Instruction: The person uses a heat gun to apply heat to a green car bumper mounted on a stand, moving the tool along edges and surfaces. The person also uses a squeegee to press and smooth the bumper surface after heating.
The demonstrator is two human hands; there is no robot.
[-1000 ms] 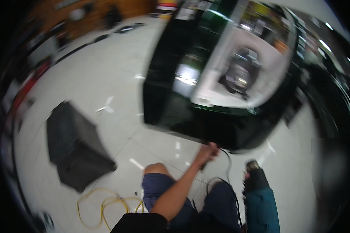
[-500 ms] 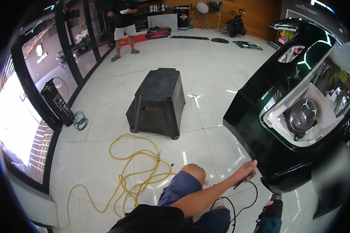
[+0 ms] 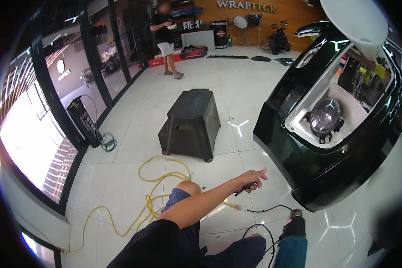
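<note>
My left hand [image 3: 252, 179] reaches out from a black sleeve, its fingers curled round a slim black tool [image 3: 244, 190] whose exact kind I cannot make out; one finger points outward. Right of it stands a glossy dark green car bumper [image 3: 281, 147], apart from the hand. A round lamp [image 3: 324, 117] sits in the white-lined opening of the bumper. Under the bumper's lower corner, a teal and black heat gun [image 3: 292, 241] points its nozzle upward. No part of my right hand shows, so whether it holds the heat gun is hidden.
A black step stool [image 3: 191, 120] stands on the tiled floor ahead. A yellow extension cord [image 3: 149, 196] loops at left and joins a black cable [image 3: 268, 209]. Another person [image 3: 165, 40] stands farther back. Glass doors [image 3: 91, 67] line the left; a pale funnel-like shape [image 3: 357, 24] hangs upper right.
My left hand has drawn away from the bumper's lower edge, moving left with the slim black tool. The view has shifted, and the person at the back has turned and stepped.
</note>
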